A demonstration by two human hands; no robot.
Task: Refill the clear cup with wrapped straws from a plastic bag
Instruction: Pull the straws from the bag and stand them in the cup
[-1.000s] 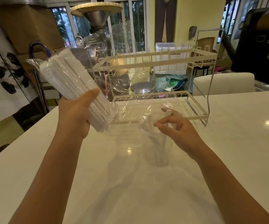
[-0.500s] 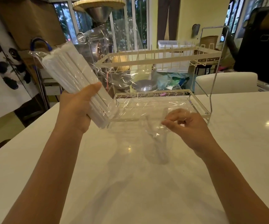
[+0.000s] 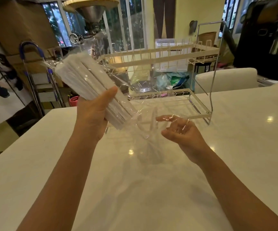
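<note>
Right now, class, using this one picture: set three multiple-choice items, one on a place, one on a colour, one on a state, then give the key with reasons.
1. Where is the cup?
A. on the table, between the hands
B. on the rack
C. in the left hand

2. What colour are the straw wrappers?
A. blue
B. white
C. red

3. What is the left hand doing?
A. resting flat on the table
B. hanging open, holding nothing
C. gripping the bag of straws

Key:
1 A: the cup stands on the table, in front of the rack.
2 B: the bundle inside the bag shows white.
3 C: the thumb and fingers wrap the bundle, held tilted above the table; the right hand is at the bag's loose end.
</note>
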